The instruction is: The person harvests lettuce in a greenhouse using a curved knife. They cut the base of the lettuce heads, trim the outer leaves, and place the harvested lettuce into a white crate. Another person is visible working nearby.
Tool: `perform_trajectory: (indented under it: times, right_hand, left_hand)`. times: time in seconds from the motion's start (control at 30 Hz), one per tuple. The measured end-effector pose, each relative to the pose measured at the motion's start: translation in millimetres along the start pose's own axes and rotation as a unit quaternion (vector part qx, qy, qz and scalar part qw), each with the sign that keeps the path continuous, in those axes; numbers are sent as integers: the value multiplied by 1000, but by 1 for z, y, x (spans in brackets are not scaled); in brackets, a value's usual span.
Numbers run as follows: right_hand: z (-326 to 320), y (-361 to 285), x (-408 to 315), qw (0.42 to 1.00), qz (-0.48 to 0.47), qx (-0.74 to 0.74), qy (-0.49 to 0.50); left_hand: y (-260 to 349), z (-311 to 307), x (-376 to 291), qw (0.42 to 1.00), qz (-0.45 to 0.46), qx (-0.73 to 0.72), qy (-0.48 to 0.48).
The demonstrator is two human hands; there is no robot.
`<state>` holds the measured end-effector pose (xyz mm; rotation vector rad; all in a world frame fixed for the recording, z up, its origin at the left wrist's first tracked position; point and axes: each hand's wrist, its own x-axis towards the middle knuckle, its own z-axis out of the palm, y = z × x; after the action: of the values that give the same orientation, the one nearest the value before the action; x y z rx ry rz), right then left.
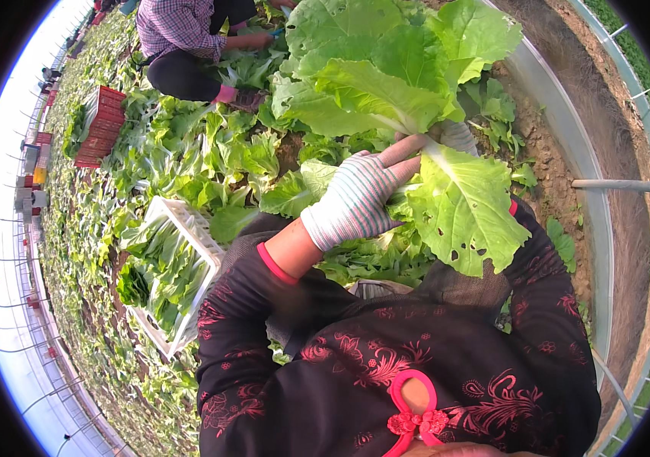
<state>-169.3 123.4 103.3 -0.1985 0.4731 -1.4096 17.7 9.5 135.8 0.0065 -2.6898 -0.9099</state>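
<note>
A head of leafy greens (382, 85), its pale stalks converging near the hands, is held up in front of me. My left hand (359, 197), in a striped white knit glove, touches an outer leaf (465, 205) near its base with its fingers. That leaf hangs down to the right and has several holes. Behind the stalks my right hand (457, 137), also gloved, is mostly hidden by leaves and grips the head near its base. Loose leaves (382, 260) lie below, between my knees.
A white plastic crate (188, 228) of greens stands at the left, a red crate (102, 123) farther off. A person (188, 40) in a checked shirt crouches among the plants at the top. Right, a pale plastic border (585, 148) and a pole (622, 185) flank bare soil.
</note>
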Motion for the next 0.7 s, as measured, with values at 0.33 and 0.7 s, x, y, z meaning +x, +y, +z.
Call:
perform_trajectory:
  times: [0.33,0.7]
  right_hand:
    - [-81,0,51,809,-240,-520,132]
    - [6,-8,24,784,-392,-411,251]
  left_hand:
    - [-5,-27,-3,991,-50,-41,-118]
    - [-13,-138,-62,943,-327,-5,63]
